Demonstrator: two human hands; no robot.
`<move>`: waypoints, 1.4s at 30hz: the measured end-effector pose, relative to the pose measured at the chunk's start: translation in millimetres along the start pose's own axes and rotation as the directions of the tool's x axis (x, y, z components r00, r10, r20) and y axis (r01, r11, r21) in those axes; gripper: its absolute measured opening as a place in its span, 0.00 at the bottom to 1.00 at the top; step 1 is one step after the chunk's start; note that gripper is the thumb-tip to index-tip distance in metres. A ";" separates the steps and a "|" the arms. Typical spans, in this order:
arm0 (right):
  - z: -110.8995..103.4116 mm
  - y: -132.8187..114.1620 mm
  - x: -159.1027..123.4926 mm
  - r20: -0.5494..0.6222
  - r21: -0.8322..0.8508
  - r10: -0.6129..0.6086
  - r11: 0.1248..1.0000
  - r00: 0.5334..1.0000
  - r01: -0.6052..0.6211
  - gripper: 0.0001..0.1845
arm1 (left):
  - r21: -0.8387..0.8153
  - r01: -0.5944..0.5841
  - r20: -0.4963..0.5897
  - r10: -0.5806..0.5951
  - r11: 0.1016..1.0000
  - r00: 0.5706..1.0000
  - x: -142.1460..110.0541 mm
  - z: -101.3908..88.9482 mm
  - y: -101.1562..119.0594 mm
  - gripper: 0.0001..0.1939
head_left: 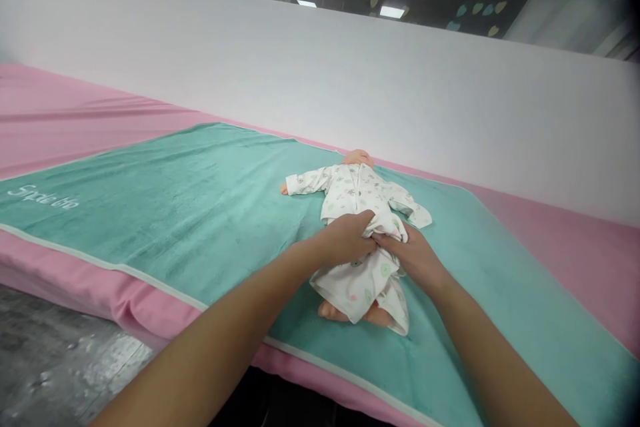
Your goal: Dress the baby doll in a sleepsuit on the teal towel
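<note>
A baby doll lies on its back on a teal towel, dressed in a white printed sleepsuit. Its bare feet show at the near end. My left hand is closed on a bunch of the sleepsuit fabric at the doll's waist. My right hand meets it from the right, fingers pinched on the same bunched fabric. The doll's arms are spread out to both sides.
The towel covers a pink mattress that runs along a white wall panel. A grey concrete floor shows at the lower left, below the mattress's near edge.
</note>
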State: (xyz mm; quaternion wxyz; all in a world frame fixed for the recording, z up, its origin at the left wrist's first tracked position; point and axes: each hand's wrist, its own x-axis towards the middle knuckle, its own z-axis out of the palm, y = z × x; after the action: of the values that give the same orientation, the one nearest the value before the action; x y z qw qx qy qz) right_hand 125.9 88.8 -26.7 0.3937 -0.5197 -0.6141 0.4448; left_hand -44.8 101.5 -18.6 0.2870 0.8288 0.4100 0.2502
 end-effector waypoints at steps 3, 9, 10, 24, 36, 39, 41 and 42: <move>3.0 -4.1 -1.1 -0.019 0.000 0.004 1.000 1.000 -0.004 0.23 | -0.009 0.003 0.007 -0.003 1.000 1.000 0.7 0.8 -1.2 0.06; 1.3 -2.1 -1.8 -0.014 -0.025 -0.008 1.000 1.000 0.008 0.25 | -0.022 0.010 0.010 -0.010 1.000 1.000 0.1 0.5 -1.8 0.07; 0.1 -1.0 -1.7 -0.002 -0.032 -0.012 0.999 1.000 0.012 0.26 | -0.021 0.008 0.012 -0.008 1.000 1.000 -0.2 -0.1 -1.1 0.07; -2.9 4.7 0.3 0.012 -0.041 -0.029 0.999 1.000 0.030 0.27 | 0.031 0.035 0.021 -0.036 0.999 0.999 -2.0 -3.4 4.6 0.06; -0.5 0.5 -2.7 0.001 -0.027 -0.011 1.000 1.000 0.011 0.26 | -0.039 0.028 0.005 -0.028 0.999 1.000 -1.7 -1.6 2.5 0.07; -0.6 1.0 -2.6 -0.001 -0.021 -0.011 1.000 1.000 0.011 0.26 | -0.036 0.029 -0.002 -0.029 0.999 1.000 -1.4 -1.3 2.3 0.06; -0.8 1.9 -2.2 -0.002 -0.024 -0.009 1.000 1.000 0.009 0.25 | -0.029 0.017 -0.003 -0.017 0.999 1.000 -1.3 -1.0 1.9 0.06; -0.9 2.4 -2.0 -0.003 -0.025 -0.006 1.000 1.000 0.006 0.25 | -0.021 0.009 -0.005 -0.009 1.000 1.000 -1.2 -0.8 1.7 0.06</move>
State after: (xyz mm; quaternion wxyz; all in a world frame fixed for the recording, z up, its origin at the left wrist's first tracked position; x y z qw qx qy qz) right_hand 127.8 87.1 -28.8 0.3894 -0.5237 -0.6205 0.4349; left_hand -45.1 99.9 -17.1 0.2955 0.8233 0.4120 0.2553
